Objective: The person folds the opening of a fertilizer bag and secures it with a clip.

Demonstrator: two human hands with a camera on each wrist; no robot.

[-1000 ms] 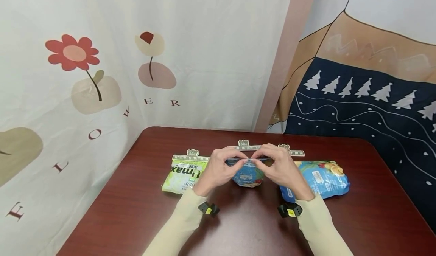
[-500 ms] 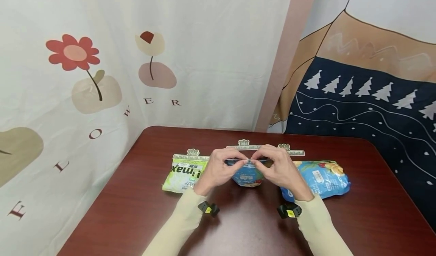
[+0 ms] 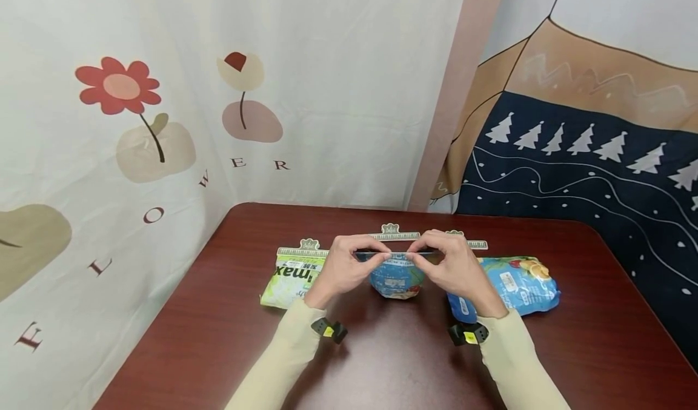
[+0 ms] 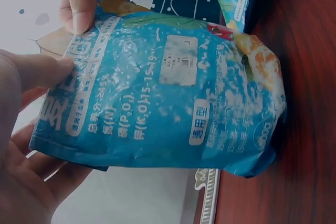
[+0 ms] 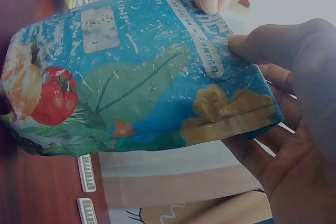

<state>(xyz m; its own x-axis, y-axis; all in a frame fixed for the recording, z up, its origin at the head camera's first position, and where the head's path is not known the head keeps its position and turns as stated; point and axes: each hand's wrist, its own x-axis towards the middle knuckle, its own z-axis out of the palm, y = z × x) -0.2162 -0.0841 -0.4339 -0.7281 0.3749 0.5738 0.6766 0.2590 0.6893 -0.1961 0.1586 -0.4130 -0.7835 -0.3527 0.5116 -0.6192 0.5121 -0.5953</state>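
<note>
Pinching the top edge of a blue bag (image 3: 396, 281), the left hand (image 3: 349, 264) and right hand (image 3: 449, 264) nearly meet in the head view, each grip narrowed to the bag's thin edge with the thumb on the near side. Around that bag on the desk (image 3: 392, 367), a green bag (image 3: 291, 284) with a top clip (image 3: 305, 252) lies at nine o'clock, a second blue bag (image 3: 520, 286) at three, a middle clip (image 3: 394, 236) at twelve and a partly hidden right clip (image 3: 478, 244) at two. From the left wrist, the blue bag fills the middle, its top edge at nine o'clock under the left thumb; the right hand shows at eleven, the second blue bag at one, one clip at five. From the right wrist, a printed tomato (image 5: 54, 95) sits at nine o'clock, the right thumb at two, left fingers near one, the green bag's corner at eleven. Whether the held bag touches the desk, I cannot tell.
</note>
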